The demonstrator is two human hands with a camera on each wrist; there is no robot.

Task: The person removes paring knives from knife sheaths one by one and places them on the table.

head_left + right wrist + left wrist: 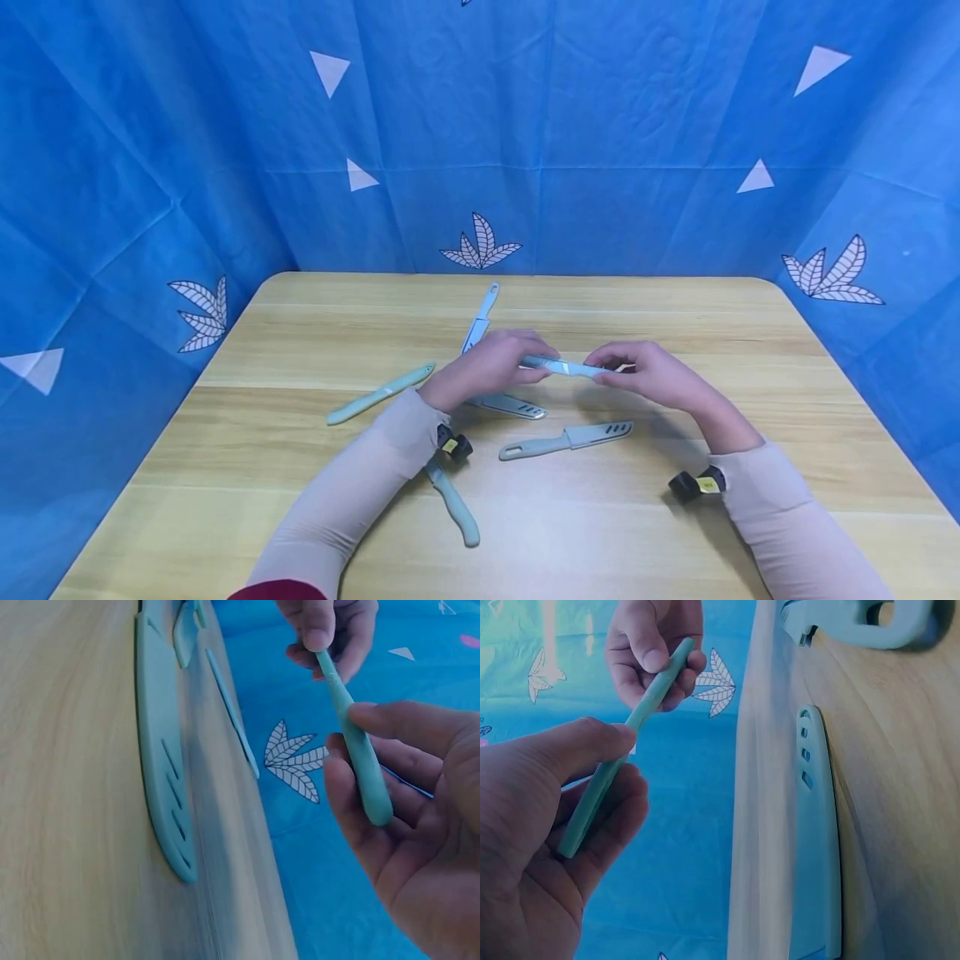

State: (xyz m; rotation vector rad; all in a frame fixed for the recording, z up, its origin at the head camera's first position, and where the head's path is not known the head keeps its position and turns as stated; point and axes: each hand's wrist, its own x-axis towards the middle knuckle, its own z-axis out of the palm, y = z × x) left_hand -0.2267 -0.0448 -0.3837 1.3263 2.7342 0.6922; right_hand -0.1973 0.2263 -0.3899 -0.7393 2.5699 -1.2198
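Observation:
Both hands hold one pale green-blue knife (pixel 568 368) in its sheath, raised above the wooden table. My left hand (pixel 495 364) pinches the sheath end between thumb and fingers, as the left wrist view shows. At the other end, my right hand (pixel 651 375) grips the rounded handle (pixel 367 769), thumb on top and fingers curled beneath. Below the hands lies a sheathed knife (pixel 566 440) with a slotted sheath. Another slotted sheath (pixel 512 406) pokes out from under the left hand, its other end hidden.
On the table (pixel 637 533), a sheathed knife (pixel 482 312) lies behind the left hand and another knife (pixel 381 394) to its left. A further knife's handle (pixel 456 508) shows beside the left forearm, which covers the rest. A blue patterned curtain (pixel 540 125) hangs behind the table.

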